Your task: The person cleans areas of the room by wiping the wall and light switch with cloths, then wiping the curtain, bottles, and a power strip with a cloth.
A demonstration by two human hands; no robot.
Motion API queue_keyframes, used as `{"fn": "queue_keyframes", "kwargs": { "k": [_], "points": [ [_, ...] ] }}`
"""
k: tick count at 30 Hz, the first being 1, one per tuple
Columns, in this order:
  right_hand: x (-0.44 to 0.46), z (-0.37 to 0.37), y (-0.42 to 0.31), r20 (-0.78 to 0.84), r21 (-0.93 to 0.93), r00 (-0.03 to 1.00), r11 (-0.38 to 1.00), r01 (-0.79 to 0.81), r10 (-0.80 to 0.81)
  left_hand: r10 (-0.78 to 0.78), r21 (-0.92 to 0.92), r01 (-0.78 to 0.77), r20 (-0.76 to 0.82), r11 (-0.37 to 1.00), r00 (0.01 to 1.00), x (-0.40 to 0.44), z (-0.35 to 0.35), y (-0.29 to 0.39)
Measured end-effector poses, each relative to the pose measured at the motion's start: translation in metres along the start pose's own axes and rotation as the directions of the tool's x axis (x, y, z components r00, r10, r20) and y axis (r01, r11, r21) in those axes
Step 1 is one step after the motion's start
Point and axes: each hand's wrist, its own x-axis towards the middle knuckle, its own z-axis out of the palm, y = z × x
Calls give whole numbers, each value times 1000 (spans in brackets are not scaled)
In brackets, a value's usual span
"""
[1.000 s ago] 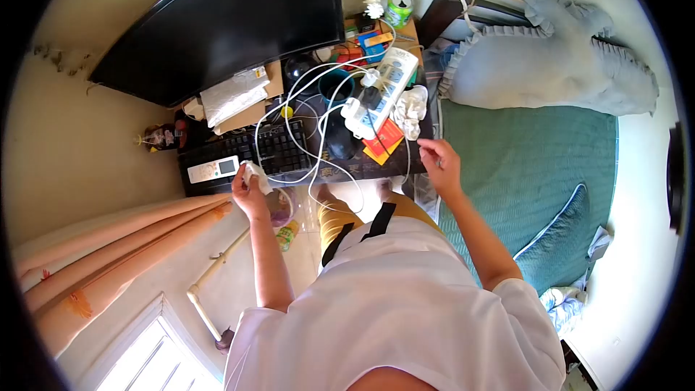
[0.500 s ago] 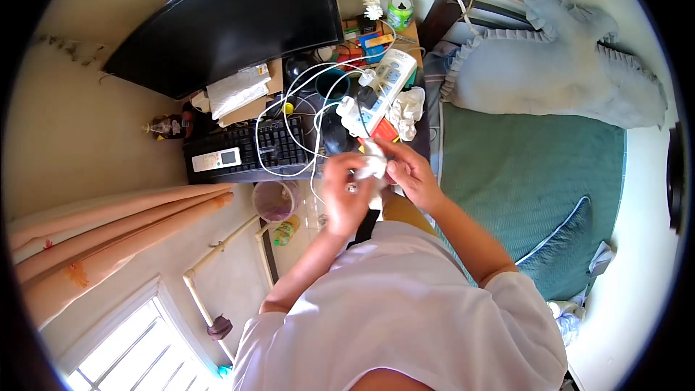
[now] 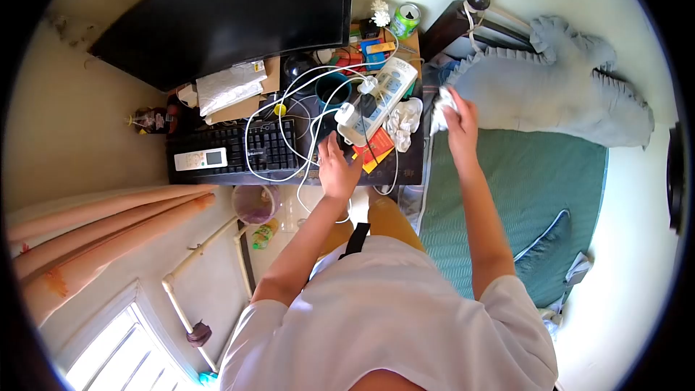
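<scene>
My right hand (image 3: 462, 127) pinches a crumpled white tissue (image 3: 440, 111) beside the desk's right edge, close to the bed's corner. My left hand (image 3: 339, 168) is over the desk's front edge with its fingers apart and nothing in it. Its fingertips are near a dark computer mouse, which they partly hide. Just to their right lie red and yellow packets (image 3: 374, 148), below a white power strip (image 3: 389, 94) with plugs in it. More crumpled white tissue or plastic (image 3: 404, 123) rests by the strip's right side.
A black keyboard (image 3: 271, 148) carries a white remote control (image 3: 201, 159). White cables loop across the desk beneath a large monitor (image 3: 239, 18). A green can (image 3: 406, 20) stands at the back. Below left are a waste bin (image 3: 255, 205) and a bottle (image 3: 265, 234); a green-covered bed (image 3: 507, 188) is right.
My hands were together in front of me at the white tissue. They have parted: the right has carried the tissue up and right, the left has let go and moved slightly toward the desk.
</scene>
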Motion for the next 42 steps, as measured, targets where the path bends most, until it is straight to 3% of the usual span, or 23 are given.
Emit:
{"fn": "queue_keyframes", "kwargs": {
  "k": [1,3,4,7,9,13,15,17,18,21,23,24,25,28,31,33,35,42],
  "points": [
    [19,13,0,1,53,1000,999,2,-2,-114,19,113,28,993,993,5,6,4],
    [51,32,1,35,-144,996,986,85,-81,-165,-13,166,49,986,985,17,15,8],
    [61,42,7,51,-149,994,983,103,-97,-205,-36,208,89,977,975,20,18,9],
    [73,59,9,172,-138,982,985,108,-83,-180,43,180,-6,983,984,24,26,14],
    [74,70,17,204,-178,957,954,242,-205,-200,49,200,-13,979,980,27,28,17],
    [86,83,20,291,-255,941,934,249,-172,-252,137,251,-12,958,968,32,29,22],
    [103,94,23,279,-290,947,926,242,-160,-198,109,200,-31,974,980,33,29,19],
    [111,104,24,201,-370,971,908,196,-128,-225,107,226,-25,968,974,34,29,20],
    [110,109,23,247,-379,963,903,200,-109,-251,102,252,-19,962,968,35,29,21],
    [95,113,18,441,-268,829,832,487,-344,-296,80,295,-1,952,955,37,29,22],
    [111,106,27,378,-347,918,902,258,-118,-307,71,306,0,949,952,36,30,21],
    [122,99,32,302,-372,946,898,233,-120,-253,84,255,-34,963,967,36,29,21],
    [130,93,35,276,-441,952,862,251,-136,-197,99,203,-65,974,978,35,29,21],
    [138,71,33,322,-486,937,826,287,-136,-236,90,237,-28,967,971,36,28,22],
    [121,48,11,493,-473,856,778,413,-154,-176,101,184,-85,978,981,35,28,21],
    [108,42,6,669,-418,725,725,548,-163,-222,114,227,-60,967,973,35,27,24],
    [108,41,10,684,-445,722,721,531,-110,-259,126,262,-40,957,965,39,28,25],
    [106,42,27,723,-413,683,728,548,-103,-147,122,158,-95,980,985,38,34,21]
  ]
}}
